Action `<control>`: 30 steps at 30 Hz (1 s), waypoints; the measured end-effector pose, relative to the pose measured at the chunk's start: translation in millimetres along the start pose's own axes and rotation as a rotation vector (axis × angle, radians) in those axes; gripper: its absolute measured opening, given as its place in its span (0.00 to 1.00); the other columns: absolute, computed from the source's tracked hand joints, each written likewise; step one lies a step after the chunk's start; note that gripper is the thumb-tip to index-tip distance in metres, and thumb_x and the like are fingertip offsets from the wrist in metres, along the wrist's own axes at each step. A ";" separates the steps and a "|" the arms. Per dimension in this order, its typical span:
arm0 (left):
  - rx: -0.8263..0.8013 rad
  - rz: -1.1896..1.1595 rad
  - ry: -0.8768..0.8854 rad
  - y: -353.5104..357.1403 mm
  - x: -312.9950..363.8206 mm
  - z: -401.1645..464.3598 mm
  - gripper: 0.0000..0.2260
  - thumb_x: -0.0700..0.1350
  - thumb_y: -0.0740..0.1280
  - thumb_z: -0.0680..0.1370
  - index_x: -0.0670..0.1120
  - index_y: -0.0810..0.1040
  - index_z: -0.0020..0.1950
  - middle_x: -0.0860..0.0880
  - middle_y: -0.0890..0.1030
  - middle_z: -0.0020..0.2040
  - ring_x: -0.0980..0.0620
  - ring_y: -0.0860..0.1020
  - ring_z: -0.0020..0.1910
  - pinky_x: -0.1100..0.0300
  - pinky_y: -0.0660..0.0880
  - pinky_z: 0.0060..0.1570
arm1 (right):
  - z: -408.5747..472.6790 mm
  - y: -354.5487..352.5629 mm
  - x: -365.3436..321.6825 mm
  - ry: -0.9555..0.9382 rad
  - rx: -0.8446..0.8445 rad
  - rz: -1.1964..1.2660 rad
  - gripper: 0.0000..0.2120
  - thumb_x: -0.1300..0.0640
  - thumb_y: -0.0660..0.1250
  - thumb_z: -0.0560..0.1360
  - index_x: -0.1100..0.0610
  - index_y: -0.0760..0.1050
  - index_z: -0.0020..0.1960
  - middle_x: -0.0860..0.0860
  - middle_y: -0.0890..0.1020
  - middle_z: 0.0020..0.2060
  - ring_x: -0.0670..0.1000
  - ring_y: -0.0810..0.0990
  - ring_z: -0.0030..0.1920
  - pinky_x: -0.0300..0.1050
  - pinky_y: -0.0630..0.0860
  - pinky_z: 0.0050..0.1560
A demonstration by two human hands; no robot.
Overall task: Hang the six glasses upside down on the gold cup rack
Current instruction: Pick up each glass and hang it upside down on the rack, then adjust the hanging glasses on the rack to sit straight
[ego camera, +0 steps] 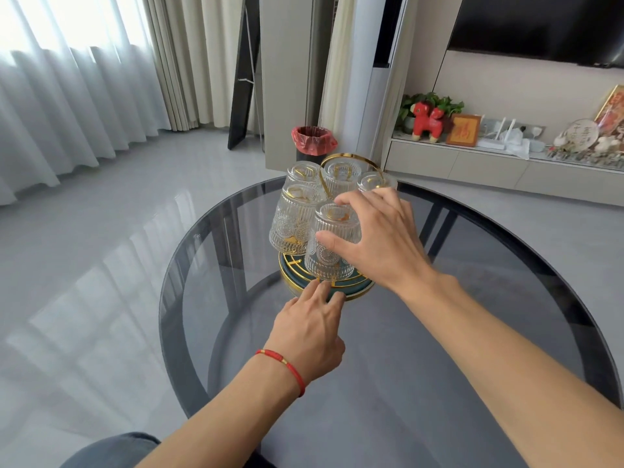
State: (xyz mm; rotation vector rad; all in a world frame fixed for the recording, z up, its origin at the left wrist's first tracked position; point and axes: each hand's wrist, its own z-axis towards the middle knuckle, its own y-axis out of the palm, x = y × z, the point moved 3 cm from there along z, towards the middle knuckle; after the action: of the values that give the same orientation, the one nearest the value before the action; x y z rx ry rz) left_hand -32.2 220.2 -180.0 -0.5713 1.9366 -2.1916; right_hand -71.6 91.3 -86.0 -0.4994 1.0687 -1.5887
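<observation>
Right hand (381,241) curled round nearest inverted glass (332,244) on gold cup rack (351,163); left hand (309,329) fingers extended, touching rack base (341,292); sixth glass apparently hidden behind the right hand.

Two bare forearms, no sleeves; thin red cord bracelet (283,366) with small gold bead on left wrist; blue-grey trousers (111,447) at lower edge.

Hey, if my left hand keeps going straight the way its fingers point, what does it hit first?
Your left hand already has its fingertips at the cup rack's round base; going on, it would probably meet the nearest upside-down glass.
</observation>
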 end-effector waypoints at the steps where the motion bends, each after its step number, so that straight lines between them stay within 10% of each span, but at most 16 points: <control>1: -0.002 0.011 -0.002 0.6 0.9 0.2 0.20 0.47 0.65 0.77 0.46 0.69 0.68 0.47 0.68 0.70 0.47 0.66 0.70 0.52 0.74 0.62 | -0.9 -0.8 1.2 -0.003 0.003 -0.007 0.29 0.32 0.67 0.75 0.52 0.77 0.66 0.49 0.82 0.62 0.55 0.72 0.67 0.53 0.63 0.66; 13: 0.044 0.197 0.037 18.2 8.6 3.7 0.36 0.52 0.62 0.79 0.47 0.50 0.82 0.41 0.64 0.74 0.40 0.64 0.71 0.48 0.65 0.72 | -36.5 -24.6 77.1 0.169 0.266 0.315 0.17 0.51 0.65 0.78 0.53 0.77 0.65 0.48 0.80 0.61 0.49 0.77 0.62 0.54 0.74 0.65; 22: 0.178 0.198 0.104 37.5 0.2 9.4 0.31 0.59 0.56 0.80 0.44 0.63 0.80 0.40 0.71 0.69 0.38 0.70 0.66 0.39 0.62 0.74 | -32.9 10.1 80.7 0.208 0.061 0.472 0.42 0.37 0.75 0.72 0.49 0.60 0.78 0.51 0.73 0.74 0.50 0.74 0.70 0.43 0.70 0.64; 30: 0.231 0.035 0.047 42.3 -2.4 7.2 0.31 0.56 0.60 0.78 0.45 0.65 0.79 0.46 0.72 0.73 0.42 0.68 0.72 0.45 0.68 0.73 | -21.3 8.1 75.2 0.188 0.108 0.551 0.37 0.44 0.77 0.74 0.52 0.66 0.76 0.48 0.74 0.72 0.39 0.69 0.67 0.21 0.60 0.61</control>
State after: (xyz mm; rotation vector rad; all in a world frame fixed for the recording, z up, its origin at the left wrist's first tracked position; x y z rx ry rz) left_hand -32.7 208.2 -221.2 -0.4488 1.6669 -2.3819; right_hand -106.9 29.7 -119.5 0.0278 1.1339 -1.2047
